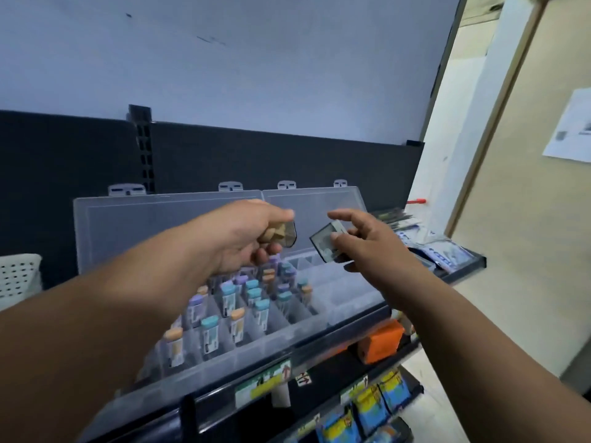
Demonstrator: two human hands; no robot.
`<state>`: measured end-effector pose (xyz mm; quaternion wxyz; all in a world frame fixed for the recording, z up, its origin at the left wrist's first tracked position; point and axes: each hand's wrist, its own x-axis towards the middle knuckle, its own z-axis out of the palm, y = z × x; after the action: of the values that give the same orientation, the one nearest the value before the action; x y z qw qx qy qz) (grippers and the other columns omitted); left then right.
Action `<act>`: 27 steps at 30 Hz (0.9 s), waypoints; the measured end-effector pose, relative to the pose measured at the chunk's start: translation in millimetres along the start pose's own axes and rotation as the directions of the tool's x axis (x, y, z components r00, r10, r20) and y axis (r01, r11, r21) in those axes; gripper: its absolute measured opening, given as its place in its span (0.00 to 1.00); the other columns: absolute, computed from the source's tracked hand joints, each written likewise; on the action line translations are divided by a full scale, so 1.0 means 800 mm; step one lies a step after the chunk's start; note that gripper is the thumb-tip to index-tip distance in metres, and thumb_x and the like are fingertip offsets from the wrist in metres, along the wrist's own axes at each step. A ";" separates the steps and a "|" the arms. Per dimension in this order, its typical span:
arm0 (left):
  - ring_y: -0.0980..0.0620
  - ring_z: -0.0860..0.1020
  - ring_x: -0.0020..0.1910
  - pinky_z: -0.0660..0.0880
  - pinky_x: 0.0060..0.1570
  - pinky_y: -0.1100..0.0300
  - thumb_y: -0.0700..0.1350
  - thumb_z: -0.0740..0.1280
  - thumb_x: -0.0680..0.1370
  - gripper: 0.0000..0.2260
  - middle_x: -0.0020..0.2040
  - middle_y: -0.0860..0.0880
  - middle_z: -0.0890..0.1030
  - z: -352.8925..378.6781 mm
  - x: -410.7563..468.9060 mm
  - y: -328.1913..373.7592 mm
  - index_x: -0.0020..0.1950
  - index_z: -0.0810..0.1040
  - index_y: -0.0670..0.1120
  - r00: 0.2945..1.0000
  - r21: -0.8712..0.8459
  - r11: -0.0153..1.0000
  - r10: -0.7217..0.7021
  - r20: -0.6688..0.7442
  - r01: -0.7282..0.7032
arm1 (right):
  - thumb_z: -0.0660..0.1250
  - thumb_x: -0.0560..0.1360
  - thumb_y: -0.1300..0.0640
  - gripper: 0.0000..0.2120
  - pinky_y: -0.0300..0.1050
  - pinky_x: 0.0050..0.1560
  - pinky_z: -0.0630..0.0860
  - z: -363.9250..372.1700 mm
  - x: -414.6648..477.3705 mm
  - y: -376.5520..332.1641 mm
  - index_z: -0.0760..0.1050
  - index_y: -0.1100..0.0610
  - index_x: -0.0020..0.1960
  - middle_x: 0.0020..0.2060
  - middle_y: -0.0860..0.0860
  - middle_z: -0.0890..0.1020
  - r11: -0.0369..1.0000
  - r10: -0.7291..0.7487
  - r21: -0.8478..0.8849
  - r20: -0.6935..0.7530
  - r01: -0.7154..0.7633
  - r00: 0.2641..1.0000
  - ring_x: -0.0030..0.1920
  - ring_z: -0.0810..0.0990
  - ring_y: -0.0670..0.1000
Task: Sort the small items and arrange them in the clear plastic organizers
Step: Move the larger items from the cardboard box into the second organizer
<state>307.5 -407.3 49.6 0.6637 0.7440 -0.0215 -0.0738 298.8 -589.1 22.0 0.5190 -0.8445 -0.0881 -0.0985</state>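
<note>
Holding one piece in each hand above the open bins. Left hand (244, 236) is curled round a tan item (281, 235) with a smoky cap. Right hand (374, 247) pinches a flat grey case (329, 243) between thumb and fingertips, index finger stretched out. The case is at 3 o'clock of the tan item, near but not touching.

Left organizer (128, 231) lies at 7 o'clock of the hands and is packed with capped tubes (228, 295). Right organizer (351, 303) is at 6 o'clock of the right hand; its cells look mostly bare.

My read: these two get sorted by type now. Suggest:
- drop the case into a bare right-hand cell, flat side down, edges clear of the dividers
- lower first, release late, since the pinch is on a corner and looks slippy
- one hand at a time
- can't tell which cell suits the tan item; check against the tubes first
</note>
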 end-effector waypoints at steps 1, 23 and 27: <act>0.53 0.69 0.27 0.61 0.21 0.68 0.36 0.60 0.79 0.05 0.35 0.44 0.72 0.004 0.019 0.002 0.48 0.71 0.46 0.999 0.005 1.000 0.009 0.031 -0.009 | 0.63 0.79 0.56 0.13 0.42 0.41 0.75 -0.007 0.015 0.007 0.73 0.46 0.62 0.45 0.53 0.80 1.000 0.009 -0.006 0.004 -0.009 1.000 0.41 0.79 0.51; 0.44 0.77 0.47 0.76 0.49 0.53 0.49 0.66 0.73 0.08 0.49 0.46 0.81 0.096 0.202 -0.039 0.50 0.78 0.48 0.963 0.947 0.259 0.135 -0.232 0.192 | 0.75 0.69 0.54 0.13 0.45 0.48 0.77 -0.039 0.231 0.143 0.74 0.47 0.49 0.47 0.47 0.79 0.843 -0.071 -0.419 0.534 0.337 0.842 0.46 0.78 0.49; 0.44 0.77 0.54 0.74 0.52 0.57 0.51 0.70 0.72 0.11 0.53 0.46 0.81 0.107 0.211 -0.045 0.52 0.80 0.49 0.955 0.946 0.191 0.088 -0.282 0.262 | 0.75 0.70 0.52 0.14 0.45 0.47 0.77 -0.036 0.252 0.155 0.75 0.50 0.52 0.48 0.49 0.79 0.812 -0.059 -0.416 0.640 0.411 0.766 0.47 0.78 0.50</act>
<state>460.1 -509.6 -8.7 0.0316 0.9967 0.0713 0.0221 522.1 -660.5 -20.3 0.1906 -0.9218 -0.3264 0.0862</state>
